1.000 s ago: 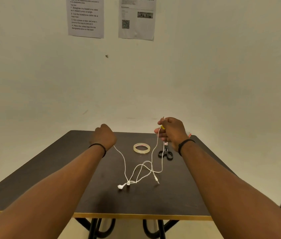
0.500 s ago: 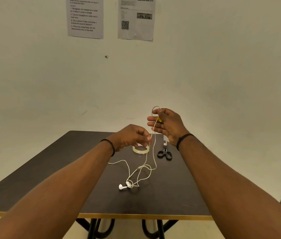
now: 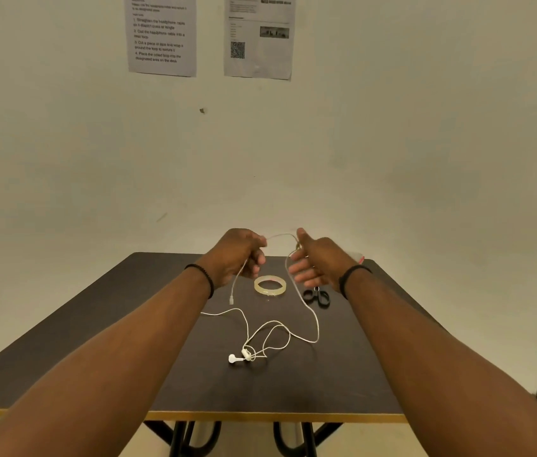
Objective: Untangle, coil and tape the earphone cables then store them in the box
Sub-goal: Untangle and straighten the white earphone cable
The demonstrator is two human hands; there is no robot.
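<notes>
A white earphone cable (image 3: 313, 324) trails from both raised hands down to the dark table (image 3: 342, 374). My left hand (image 3: 237, 255) pinches the cable near its plug end, and the plug (image 3: 231, 298) dangles below it. My right hand (image 3: 313, 262) holds the cable between thumb and fingers, with a short span stretched between the two hands. The rest lies in loose loops on the table, ending in two white earbuds (image 3: 239, 357). A roll of clear tape (image 3: 270, 285) lies flat beneath the hands. No box is in view.
Black-handled scissors (image 3: 317, 296) lie right of the tape, partly behind my right wrist. Two printed sheets (image 3: 161, 34) hang on the wall behind. The table's front edge (image 3: 260, 416) runs close to me, with black legs beneath.
My left hand came across from the left, took the cable by my right hand and rose level with it. The plug end left the table and now hangs from my left hand.
</notes>
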